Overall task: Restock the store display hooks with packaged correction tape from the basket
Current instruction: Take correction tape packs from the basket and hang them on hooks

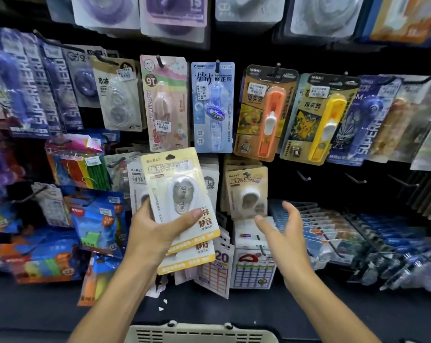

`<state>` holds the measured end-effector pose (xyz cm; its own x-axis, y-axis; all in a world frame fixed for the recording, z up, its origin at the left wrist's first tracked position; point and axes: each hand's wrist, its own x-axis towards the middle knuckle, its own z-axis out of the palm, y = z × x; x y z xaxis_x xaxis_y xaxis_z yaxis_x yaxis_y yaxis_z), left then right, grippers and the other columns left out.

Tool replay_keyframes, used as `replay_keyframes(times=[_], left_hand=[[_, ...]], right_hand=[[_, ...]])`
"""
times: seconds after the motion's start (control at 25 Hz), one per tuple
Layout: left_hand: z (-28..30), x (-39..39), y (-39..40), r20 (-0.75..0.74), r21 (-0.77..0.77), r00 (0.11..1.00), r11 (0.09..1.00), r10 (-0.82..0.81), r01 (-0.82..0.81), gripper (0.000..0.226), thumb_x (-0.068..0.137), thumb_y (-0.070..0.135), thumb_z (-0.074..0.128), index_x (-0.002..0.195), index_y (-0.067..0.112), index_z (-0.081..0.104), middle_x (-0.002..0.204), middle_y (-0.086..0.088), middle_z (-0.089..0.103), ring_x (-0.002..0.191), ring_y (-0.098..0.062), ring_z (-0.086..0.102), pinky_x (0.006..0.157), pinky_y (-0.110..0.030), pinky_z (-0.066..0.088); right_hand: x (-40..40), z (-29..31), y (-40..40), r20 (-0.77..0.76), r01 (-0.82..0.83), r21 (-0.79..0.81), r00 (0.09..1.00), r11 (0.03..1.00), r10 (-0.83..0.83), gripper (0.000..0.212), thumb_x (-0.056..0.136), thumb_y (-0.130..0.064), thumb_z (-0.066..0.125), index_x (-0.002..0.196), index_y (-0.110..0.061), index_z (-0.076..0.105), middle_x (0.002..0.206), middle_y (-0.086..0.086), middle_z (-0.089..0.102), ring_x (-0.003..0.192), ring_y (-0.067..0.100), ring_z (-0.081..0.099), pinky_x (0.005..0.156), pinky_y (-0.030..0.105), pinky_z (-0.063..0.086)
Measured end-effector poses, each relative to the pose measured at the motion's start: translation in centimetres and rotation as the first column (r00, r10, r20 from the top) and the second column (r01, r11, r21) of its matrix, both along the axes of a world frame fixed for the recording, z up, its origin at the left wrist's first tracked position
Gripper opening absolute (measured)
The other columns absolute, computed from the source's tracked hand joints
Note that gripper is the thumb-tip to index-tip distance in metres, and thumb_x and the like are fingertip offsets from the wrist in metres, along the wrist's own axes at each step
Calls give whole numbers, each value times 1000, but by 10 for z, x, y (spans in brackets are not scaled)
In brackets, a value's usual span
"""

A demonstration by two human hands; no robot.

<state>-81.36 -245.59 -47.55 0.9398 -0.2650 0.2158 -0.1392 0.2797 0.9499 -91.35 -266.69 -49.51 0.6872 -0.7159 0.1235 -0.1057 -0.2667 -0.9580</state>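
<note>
The left hand [151, 233] grips stacked correction tape packs [179, 191] — thumb across the front, fingers behind — while the right hand [283, 231] hangs open beside them.

Orange clip pusher pack [265, 112] hangs next to yellow one [318, 120]. Pink My Melody pack [165, 102] w/ blue pack [213, 107] beside it. Colourful packs [78, 167] at left.

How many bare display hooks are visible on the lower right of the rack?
3: one bare hook right of the hanging yellow packs, a second further right, a third beyond. Others may be hidden.
</note>
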Motion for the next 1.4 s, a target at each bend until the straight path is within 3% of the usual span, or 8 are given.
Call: replay_keyframes(times=[0.12, 0.2, 0.44, 0.64, 0.76, 0.96, 1.24, 1.4], left_hand=[[1, -6, -5, 180, 218, 983, 973, 36, -75, 74, 42, 40, 102, 105, 28, 66, 94, 7, 79, 83, -13, 77, 67, -30, 63], [-1, -13, -11, 291, 314, 956, 947, -35, -61, 66, 50, 35, 101, 105, 30, 66, 95, 10, 79, 84, -6, 75, 70, -26, 62], [-8, -8, -10, 88, 55, 993, 996, -73, 69, 48, 61, 21, 83, 107, 26, 69, 99, 11, 80, 87, -8, 77, 64, -19, 59], [-5, 2, -3, 30, -63, 998, 996, 63, -61, 33, 70, 19, 80, 102, 25, 71, 102, 4, 80, 87, -16, 78, 61, -29, 62], [-4, 0, -8, 26, -42, 998, 997, 60, -59, 25, 87, 9, 73, 105, 27, 69, 103, 8, 79, 89, -13, 77, 59, -24, 60], [-3, -4, -16, 14, -17, 998, 998, 54, -54, 24, 97, 6, 64, 108, 27, 65, 103, 13, 78, 87, -4, 75, 58, -16, 57], [-1, -2, -15, -41, -36, 997, 997, 71, -73, 22, 97, 6, 64, 108, 25, 66, 100, 11, 79, 86, -8, 77, 58, -21, 59], [0, -5, -17, -57, -39, 995, 996, 80, -82, 22, 96, 4, 64, 109, 21, 66, 99, 10, 79, 85, -9, 76, 57, -20, 58]], right_hand=[[7, 9, 29, 174, -329, 62, 933, 942, 315, 60, 77, -58, 76, 130, -41, 55, 127, -27, 62, 117, -5, 58, 94, 23, 50], [15, 7, 46, 224, -453, 151, 881, 879, 416, 40, 78, -40, 82, 114, -33, 66, 106, -21, 75, 100, -5, 68, 78, 14, 54], [18, 18, 32, 343, -265, 371, 930, 890, 135, 23, 89, -15, 75, 108, -8, 63, 100, 8, 78, 85, 18, 76, 70, 28, 60], [4, 10, 20, 250, -19, 147, 968, 989, -18, 24, 90, -34, 69, 107, -45, 58, 90, -15, 75, 77, 3, 70, 69, 36, 53], [1, 1, 23, 262, 94, 52, 959, 994, -104, 17, 88, -45, 63, 96, -46, 48, 83, -25, 64, 64, -1, 60, 59, 36, 46], [12, -1, 12, 233, 32, 41, 972, 999, -41, 17, 94, -32, 66, 82, -33, 54, 85, -15, 64, 77, 15, 58, 66, 33, 44], [12, -16, 22, 215, 95, 70, 971, 993, -108, 13, 94, -34, 64, 86, -34, 54, 86, -19, 61, 70, -7, 56, 61, 27, 44], [12, -7, 13, 191, 48, 61, 980, 997, -59, 14, 93, -27, 64, 94, -40, 58, 101, -24, 61, 86, 6, 59, 71, 32, 53]])
